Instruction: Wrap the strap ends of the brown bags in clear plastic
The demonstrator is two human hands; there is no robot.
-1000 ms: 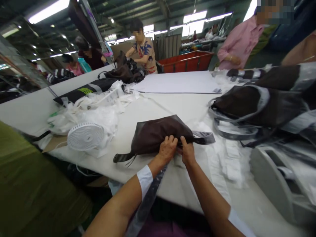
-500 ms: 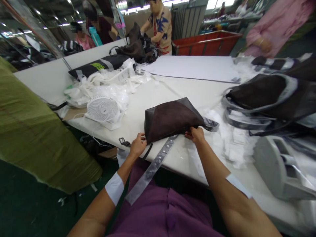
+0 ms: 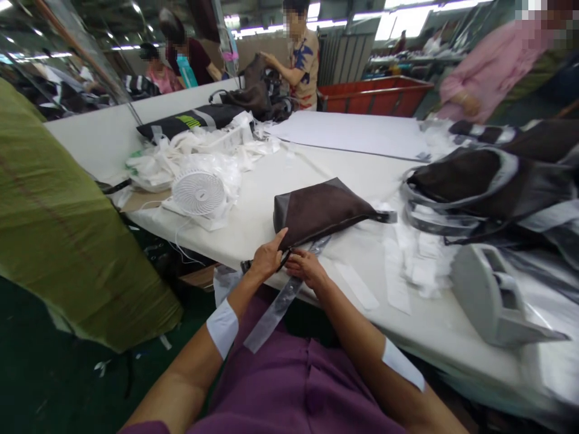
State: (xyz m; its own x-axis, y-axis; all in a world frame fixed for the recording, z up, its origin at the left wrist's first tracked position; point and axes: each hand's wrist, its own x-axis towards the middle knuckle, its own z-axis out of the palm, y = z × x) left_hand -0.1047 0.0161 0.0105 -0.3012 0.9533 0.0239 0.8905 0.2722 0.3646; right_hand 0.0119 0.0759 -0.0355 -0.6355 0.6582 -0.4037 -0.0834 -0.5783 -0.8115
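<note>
The dark brown bag [image 3: 321, 211] lies on the table [image 3: 362, 175], just beyond the fingers of both hands, its near left corner beside them. The left hand [image 3: 266, 258] has its forefinger stretched out against that corner, the others curled in below; whether they grip anything is hard to tell. The fingers of the right hand [image 3: 310, 269] are bent and slightly spread, close by the short dark strap [image 3: 284, 260] between the hands; I cannot tell whether they pinch it. A clear plastic strip [image 3: 274, 316] runs under the right fingers and over the table edge.

The bag looks light and soft, yet plump enough to keep its shape, so it should dent under a fingertip rather than crease hard. The smooth panel by the left forefinger may be a little slippery. The seamed corner there seems the firmest hold, with a second at the far end, right of the fingers, where the end tab [image 3: 386, 216] sticks out. The loose strap would probably flop and swing; the plastic could slide or wrinkle.
</note>
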